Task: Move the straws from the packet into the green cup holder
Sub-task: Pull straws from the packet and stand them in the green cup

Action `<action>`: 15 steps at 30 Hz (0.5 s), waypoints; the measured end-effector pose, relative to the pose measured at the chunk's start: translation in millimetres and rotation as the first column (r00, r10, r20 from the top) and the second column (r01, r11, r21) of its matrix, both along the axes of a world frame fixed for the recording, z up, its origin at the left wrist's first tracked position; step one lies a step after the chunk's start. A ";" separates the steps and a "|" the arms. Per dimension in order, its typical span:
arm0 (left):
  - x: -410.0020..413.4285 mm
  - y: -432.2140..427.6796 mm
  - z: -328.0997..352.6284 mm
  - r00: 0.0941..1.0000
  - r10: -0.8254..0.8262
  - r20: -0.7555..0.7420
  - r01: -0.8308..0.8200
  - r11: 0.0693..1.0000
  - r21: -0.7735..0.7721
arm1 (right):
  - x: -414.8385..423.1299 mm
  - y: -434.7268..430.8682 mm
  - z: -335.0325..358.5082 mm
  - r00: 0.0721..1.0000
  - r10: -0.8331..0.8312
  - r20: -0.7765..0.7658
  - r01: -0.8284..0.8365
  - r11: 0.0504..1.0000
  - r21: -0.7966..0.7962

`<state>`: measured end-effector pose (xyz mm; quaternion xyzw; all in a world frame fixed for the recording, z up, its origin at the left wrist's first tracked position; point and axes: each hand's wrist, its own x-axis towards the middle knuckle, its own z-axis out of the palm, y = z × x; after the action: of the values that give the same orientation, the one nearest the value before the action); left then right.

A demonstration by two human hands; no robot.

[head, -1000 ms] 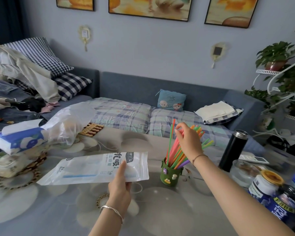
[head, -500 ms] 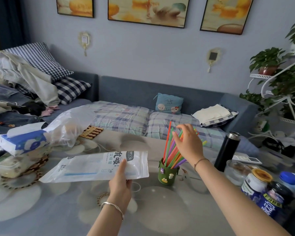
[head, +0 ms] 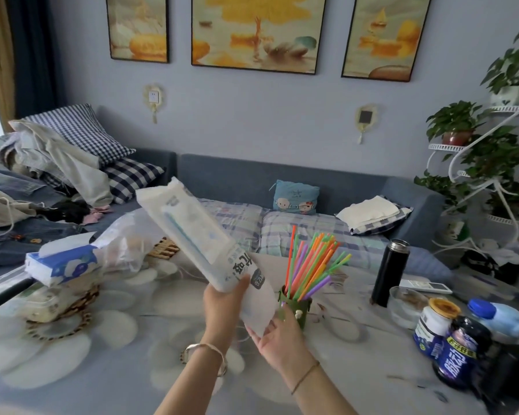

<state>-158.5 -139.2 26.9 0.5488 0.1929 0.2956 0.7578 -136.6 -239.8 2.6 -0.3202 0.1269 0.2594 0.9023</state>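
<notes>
My left hand grips the white straw packet near its lower end and holds it tilted steeply, closed end up to the left, open end down. A blue straw shows faintly inside. My right hand sits palm up with relaxed fingers just under the packet's open end, touching its edge. Right beside it stands the green cup holder, partly hidden by my right hand, filled with several colourful straws fanning up and right.
A black flask, a glass bowl and jars and bottles crowd the table's right side. A tissue box, a plastic bag and a food container sit at left. A sofa lies behind.
My left hand has lifted the packet from flat to steeply tilted, open end down. My right hand left the straws in the holder and moved down under the packet's opening.
</notes>
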 end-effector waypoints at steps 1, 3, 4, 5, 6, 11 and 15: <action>-0.1 1.2 2.5 1.000 -0.025 -0.011 0.026 0.995 0.094 | -4.1 2.2 -4.2 1.000 0.005 -0.024 -0.004 0.999 0.040; -2.3 2.2 10.5 0.998 -0.057 -0.041 0.064 0.973 0.220 | -13.3 7.8 -7.9 0.999 0.032 -0.041 -0.029 0.996 0.087; -2.8 2.4 13.9 0.996 -0.070 -0.051 0.081 0.963 0.256 | -16.5 10.1 -8.5 0.997 0.051 -0.052 -0.045 0.994 0.104; -3.5 3.2 16.7 0.995 -0.079 -0.058 0.093 0.953 0.287 | -18.9 11.5 -9.0 0.996 0.071 -0.053 -0.065 0.992 0.110; -4.4 4.2 20.2 0.995 -0.084 -0.061 0.098 0.945 0.312 | -21.7 12.1 -8.6 0.995 0.085 -0.051 -0.080 0.992 0.101; -8.9 13.8 38.0 0.997 -0.081 -0.007 0.079 0.943 0.323 | -22.9 3.3 -5.0 0.989 0.146 0.016 -0.143 0.982 -0.123; -9.0 17.8 46.2 0.988 -0.155 -0.011 0.146 0.904 0.403 | -18.8 -3.4 0.1 0.984 0.173 0.027 -0.170 0.981 -0.091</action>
<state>-167.5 -121.4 73.1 0.7028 0.0769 0.2754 0.6513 -155.4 -243.2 2.7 -0.3739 0.0946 0.3250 0.8635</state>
